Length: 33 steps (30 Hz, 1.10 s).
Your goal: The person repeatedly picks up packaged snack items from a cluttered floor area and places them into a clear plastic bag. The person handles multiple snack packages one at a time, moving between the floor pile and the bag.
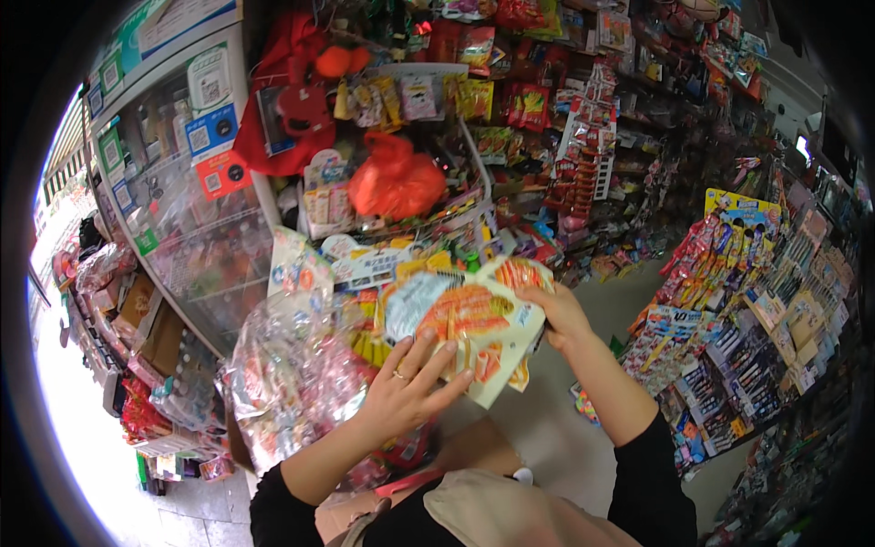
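My right hand [562, 316] grips the right edge of a yellow-and-white printed food packet [478, 308] with orange pictures on it. My left hand [410, 390], a ring on one finger, lies with spread fingers against the packet's lower left part; whether it grips anything cannot be told. More printed packaging shows behind the packet. To the left of my left hand is a heap of clear plastic bags [294, 376] with pink and red contents. Beyond the packet stands a white display card [366, 263] among small goods.
A glass-fronted cabinet [198, 225] bearing printed codes stands at the left. A red plastic bag [396, 179] rests on goods beyond my hands. Hanging snack packs [528, 107] fill the back wall. Racks of small packaged goods [738, 349] stand at the right, with grey floor between.
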Each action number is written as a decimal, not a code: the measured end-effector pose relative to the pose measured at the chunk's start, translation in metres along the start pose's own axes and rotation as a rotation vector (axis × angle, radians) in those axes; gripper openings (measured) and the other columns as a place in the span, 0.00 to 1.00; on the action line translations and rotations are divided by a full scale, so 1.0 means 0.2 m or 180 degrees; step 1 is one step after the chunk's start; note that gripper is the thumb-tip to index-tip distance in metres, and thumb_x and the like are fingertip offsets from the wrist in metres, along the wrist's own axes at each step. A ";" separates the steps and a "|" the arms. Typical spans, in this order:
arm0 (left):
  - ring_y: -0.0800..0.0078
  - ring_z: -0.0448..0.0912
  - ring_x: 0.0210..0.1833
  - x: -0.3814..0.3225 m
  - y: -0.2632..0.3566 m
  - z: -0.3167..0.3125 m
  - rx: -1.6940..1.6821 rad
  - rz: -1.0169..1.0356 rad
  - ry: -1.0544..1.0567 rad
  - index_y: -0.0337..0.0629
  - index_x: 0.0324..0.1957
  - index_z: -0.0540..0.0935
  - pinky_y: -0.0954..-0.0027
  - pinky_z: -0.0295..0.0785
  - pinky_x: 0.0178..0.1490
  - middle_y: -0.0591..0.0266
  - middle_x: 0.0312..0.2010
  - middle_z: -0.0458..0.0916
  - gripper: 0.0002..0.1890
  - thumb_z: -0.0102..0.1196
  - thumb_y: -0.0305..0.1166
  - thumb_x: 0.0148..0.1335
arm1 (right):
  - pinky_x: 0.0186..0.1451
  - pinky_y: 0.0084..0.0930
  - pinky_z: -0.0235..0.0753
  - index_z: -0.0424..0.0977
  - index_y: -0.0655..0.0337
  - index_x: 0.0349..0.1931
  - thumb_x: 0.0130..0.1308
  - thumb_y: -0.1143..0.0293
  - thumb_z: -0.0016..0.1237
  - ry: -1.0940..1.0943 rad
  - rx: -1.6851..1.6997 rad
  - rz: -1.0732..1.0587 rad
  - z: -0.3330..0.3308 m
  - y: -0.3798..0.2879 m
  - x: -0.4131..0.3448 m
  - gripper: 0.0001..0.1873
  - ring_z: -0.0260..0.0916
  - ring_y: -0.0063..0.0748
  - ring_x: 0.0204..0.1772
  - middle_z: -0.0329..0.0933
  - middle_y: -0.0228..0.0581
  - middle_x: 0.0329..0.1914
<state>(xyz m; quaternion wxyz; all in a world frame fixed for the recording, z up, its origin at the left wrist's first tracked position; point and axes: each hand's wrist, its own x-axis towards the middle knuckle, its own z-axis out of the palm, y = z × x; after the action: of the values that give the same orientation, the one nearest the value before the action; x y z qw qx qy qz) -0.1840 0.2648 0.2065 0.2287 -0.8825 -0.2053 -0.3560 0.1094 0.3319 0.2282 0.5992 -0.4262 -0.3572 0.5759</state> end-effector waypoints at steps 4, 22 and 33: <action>0.39 0.67 0.68 0.34 0.20 0.37 0.0138 -0.0333 -0.0019 0.57 0.58 0.75 0.41 0.65 0.64 0.45 0.64 0.71 0.30 0.66 0.38 0.49 | 0.54 0.39 0.83 0.71 0.71 0.57 0.61 0.78 0.58 -0.0028 0.0134 0.0149 -0.38 -0.03 0.06 0.22 0.82 0.41 0.50 0.80 0.48 0.51; 0.45 0.82 0.52 1.59 0.06 1.40 -0.0043 -0.0039 0.1242 0.41 0.42 0.86 0.54 0.82 0.51 0.53 0.49 0.84 0.14 0.62 0.28 0.50 | 0.57 0.37 0.80 0.68 0.58 0.62 0.71 0.58 0.53 -0.0584 0.0439 -0.0267 -1.25 -1.01 0.66 0.24 0.76 0.33 0.57 0.77 0.38 0.56; 0.80 0.79 0.45 1.84 -0.61 2.37 -0.4429 -0.3153 0.3582 0.32 0.46 0.82 0.73 0.75 0.49 0.64 0.45 0.83 0.11 0.56 0.32 0.72 | 0.61 0.36 0.72 0.61 0.71 0.64 0.50 0.57 0.73 0.0459 -0.2148 -0.3060 -1.26 -1.13 2.03 0.46 0.67 0.39 0.61 0.64 0.54 0.63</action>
<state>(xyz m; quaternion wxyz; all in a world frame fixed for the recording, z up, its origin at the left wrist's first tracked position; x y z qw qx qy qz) 0.2498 0.6977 0.1997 -0.4439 -0.3406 -0.1577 -0.8137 0.4619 0.7168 0.3140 0.6470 -0.4216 -0.6321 0.0639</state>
